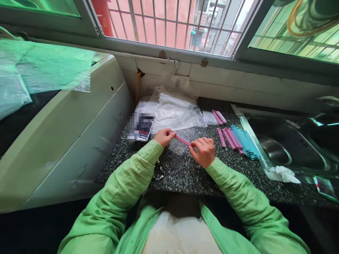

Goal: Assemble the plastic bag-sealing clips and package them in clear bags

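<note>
A slim pink plastic bar (pixel 182 140) spans the gap between the two hands, just above the speckled dark granite counter (pixel 185 173). Its long axis runs from upper left to lower right, tilted a little downward toward the right. The left hand (pixel 164 137) pinches the far-left end between thumb and curled fingers, closed on it; the right hand (pixel 203 151) closes its fingers over the lower-right end, knuckles up, so that end of the bar is hidden. Both hands sit at about equal reach, one at each end, and the bar's middle hangs free between them. Under the bar lies a small clear plastic bag (pixel 178 146), hard to make out against the stone; whether the bar touches it cannot be told. To the right, well apart from the hands, lie a row of more pink bars (pixel 230 138) and a bunch of blue bars (pixel 245 141) beside the steel sink (pixel 286 148). Behind, a heap of clear plastic bags (pixel 173 111) rests against the wall.
</note>
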{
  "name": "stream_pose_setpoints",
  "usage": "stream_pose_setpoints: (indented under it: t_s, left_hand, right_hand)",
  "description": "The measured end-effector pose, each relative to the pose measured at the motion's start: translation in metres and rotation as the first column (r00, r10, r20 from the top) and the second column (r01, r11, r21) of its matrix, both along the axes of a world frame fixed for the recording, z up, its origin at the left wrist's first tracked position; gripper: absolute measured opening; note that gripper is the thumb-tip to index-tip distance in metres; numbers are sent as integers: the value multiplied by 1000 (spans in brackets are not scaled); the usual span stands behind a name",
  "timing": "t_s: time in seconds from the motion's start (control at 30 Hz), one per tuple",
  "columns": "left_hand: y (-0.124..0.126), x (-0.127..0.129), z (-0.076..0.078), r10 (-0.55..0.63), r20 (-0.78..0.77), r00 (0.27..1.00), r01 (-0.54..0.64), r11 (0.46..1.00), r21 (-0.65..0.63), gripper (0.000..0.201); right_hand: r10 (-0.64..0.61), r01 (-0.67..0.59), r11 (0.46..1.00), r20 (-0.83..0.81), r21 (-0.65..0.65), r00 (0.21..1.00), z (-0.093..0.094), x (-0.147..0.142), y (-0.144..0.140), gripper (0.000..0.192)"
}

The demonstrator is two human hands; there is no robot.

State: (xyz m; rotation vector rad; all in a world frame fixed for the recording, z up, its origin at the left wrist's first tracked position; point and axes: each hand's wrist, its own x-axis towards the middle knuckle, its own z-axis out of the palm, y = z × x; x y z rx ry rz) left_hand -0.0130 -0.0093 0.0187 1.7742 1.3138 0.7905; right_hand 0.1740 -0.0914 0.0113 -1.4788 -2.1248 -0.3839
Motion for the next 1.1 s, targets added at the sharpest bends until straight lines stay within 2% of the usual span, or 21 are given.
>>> stream_pose_setpoints:
  t_s: [0.23, 0.43, 0.67, 1.1]
  left_hand:
    - [-1, 1, 3, 16, 87, 996, -12, 999, -43, 24]
    - [-5, 4, 3, 30, 110, 993, -24, 998, -55, 23]
    - [-8, 8, 0, 9, 163, 987, 0, 998, -55, 27]
    - [-10, 10, 0, -21, 187, 982, 34, 997, -62, 28]
  right_hand:
    - [8, -8, 1000, -36, -9, 999, 3, 2, 1, 18]
    - [35, -30, 998, -82, 62, 996, 8, -6, 3, 21]
    - [52, -47, 996, -61, 81, 997, 3, -20, 10, 25]
    - [49, -45, 994, -37, 101, 998, -1, -21, 13, 17]
